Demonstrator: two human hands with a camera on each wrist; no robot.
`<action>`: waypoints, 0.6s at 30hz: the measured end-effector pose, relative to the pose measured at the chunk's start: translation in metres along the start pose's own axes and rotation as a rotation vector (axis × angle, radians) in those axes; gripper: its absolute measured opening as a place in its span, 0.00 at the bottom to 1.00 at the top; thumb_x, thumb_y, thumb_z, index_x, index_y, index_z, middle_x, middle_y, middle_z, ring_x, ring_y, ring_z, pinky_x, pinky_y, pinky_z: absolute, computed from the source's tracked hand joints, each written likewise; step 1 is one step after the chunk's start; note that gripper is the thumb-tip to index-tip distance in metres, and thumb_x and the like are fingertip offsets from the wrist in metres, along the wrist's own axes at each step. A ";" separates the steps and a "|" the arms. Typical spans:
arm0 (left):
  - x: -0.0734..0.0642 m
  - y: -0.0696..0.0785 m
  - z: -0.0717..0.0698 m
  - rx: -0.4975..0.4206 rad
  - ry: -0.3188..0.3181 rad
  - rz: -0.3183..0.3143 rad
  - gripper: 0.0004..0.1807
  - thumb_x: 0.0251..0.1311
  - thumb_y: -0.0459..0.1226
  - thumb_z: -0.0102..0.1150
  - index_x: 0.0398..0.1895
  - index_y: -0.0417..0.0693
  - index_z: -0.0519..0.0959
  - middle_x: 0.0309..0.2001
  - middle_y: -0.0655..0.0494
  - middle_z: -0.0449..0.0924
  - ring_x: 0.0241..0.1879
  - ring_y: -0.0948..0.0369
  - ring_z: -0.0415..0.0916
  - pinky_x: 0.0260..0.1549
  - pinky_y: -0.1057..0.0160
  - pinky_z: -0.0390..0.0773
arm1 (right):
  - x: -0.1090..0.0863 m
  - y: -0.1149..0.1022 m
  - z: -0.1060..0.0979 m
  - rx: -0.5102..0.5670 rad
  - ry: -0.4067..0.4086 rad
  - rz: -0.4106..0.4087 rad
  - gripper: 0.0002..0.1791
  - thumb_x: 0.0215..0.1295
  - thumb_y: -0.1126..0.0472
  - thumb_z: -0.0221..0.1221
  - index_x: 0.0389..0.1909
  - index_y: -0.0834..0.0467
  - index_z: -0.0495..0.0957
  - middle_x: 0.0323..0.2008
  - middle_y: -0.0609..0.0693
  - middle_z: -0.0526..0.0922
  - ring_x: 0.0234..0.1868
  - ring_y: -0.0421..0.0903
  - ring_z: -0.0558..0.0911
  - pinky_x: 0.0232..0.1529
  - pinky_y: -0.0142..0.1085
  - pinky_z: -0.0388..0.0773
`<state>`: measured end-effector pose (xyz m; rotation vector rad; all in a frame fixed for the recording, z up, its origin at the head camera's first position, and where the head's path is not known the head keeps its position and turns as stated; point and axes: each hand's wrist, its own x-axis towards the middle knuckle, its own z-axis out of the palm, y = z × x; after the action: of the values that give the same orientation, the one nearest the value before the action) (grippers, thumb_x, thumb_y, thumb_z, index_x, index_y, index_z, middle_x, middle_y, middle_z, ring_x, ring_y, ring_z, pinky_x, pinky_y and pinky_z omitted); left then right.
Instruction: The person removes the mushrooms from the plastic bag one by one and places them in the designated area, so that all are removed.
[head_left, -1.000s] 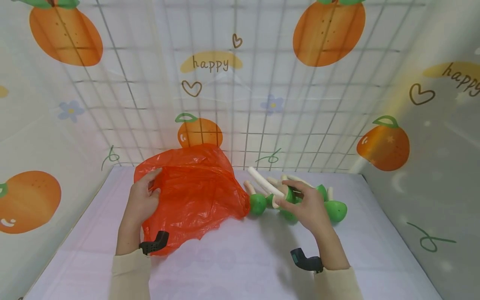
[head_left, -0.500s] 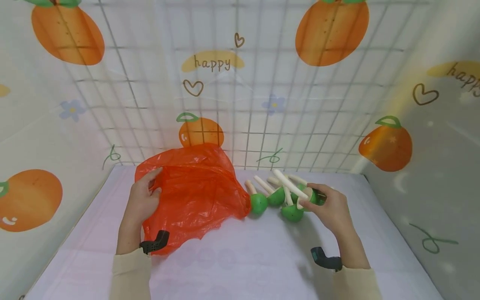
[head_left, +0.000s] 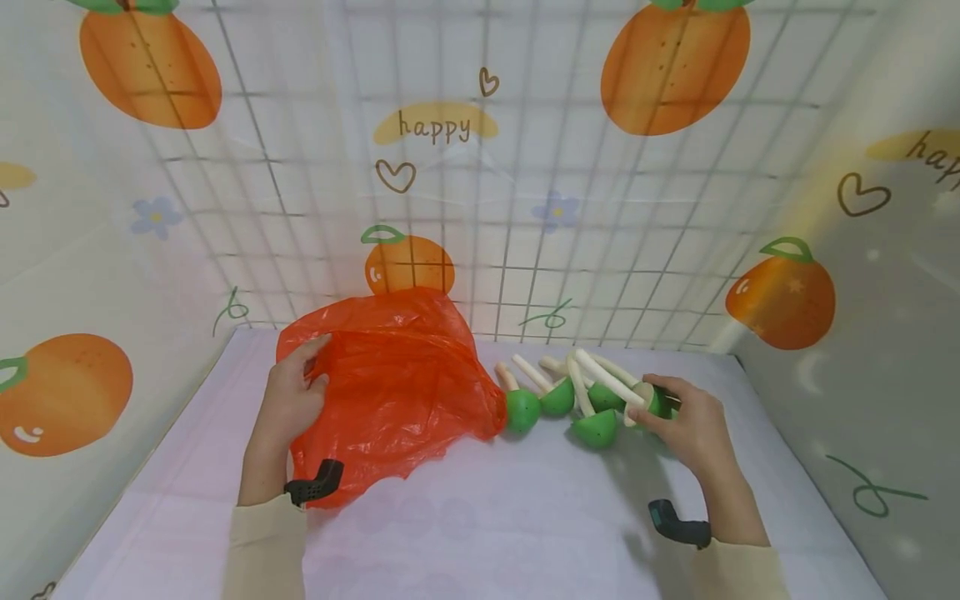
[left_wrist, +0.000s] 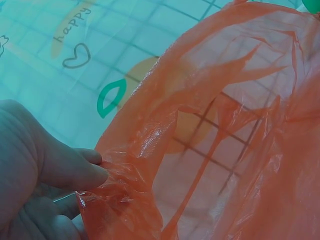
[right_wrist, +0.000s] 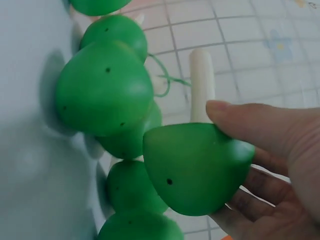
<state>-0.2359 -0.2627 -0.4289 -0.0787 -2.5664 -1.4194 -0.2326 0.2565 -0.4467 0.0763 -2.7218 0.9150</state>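
My left hand pinches the edge of a red plastic bag, which stands spread on the table's left half. In the left wrist view, the thin film bunches under my thumb. My right hand grips a toy mushroom by its green cap, thumb along the rim. Its white stem points up and to the left. Beneath and beside it, several more green-capped mushrooms lie in a row. The leftmost one lies against the bag's right end.
A pale tablecloth covers the table. White sheeting printed with oranges hangs at the back and both sides, with a wire grid showing through behind. The mushrooms line the table's right half, near the back wall.
My right hand has moved right with the mushroom, from over the middle of the row to its right end. My left hand keeps its hold on the bag.
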 end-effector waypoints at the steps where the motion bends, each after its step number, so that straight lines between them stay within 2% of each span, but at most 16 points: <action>1: 0.000 0.000 0.000 0.000 0.000 0.002 0.34 0.72 0.23 0.52 0.81 0.42 0.63 0.75 0.37 0.67 0.70 0.37 0.70 0.63 0.37 0.75 | 0.000 0.002 0.001 -0.004 -0.002 -0.001 0.34 0.60 0.62 0.76 0.65 0.70 0.77 0.59 0.72 0.81 0.53 0.67 0.81 0.50 0.62 0.82; 10: 0.000 0.002 -0.001 -0.001 -0.006 0.008 0.34 0.72 0.23 0.52 0.81 0.42 0.63 0.75 0.37 0.67 0.70 0.37 0.69 0.63 0.37 0.74 | 0.002 0.019 0.013 -0.050 -0.073 0.008 0.35 0.59 0.64 0.75 0.66 0.71 0.75 0.63 0.77 0.75 0.61 0.73 0.76 0.57 0.67 0.78; 18: -0.001 0.002 0.000 0.003 -0.002 0.000 0.34 0.72 0.23 0.52 0.81 0.42 0.63 0.75 0.38 0.67 0.71 0.37 0.69 0.63 0.38 0.75 | 0.003 0.022 0.019 -0.087 -0.117 0.040 0.37 0.59 0.63 0.75 0.68 0.70 0.73 0.64 0.77 0.74 0.61 0.73 0.75 0.59 0.69 0.75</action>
<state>-0.2349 -0.2622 -0.4275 -0.0799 -2.5702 -1.4164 -0.2429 0.2635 -0.4732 0.0605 -2.8765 0.8264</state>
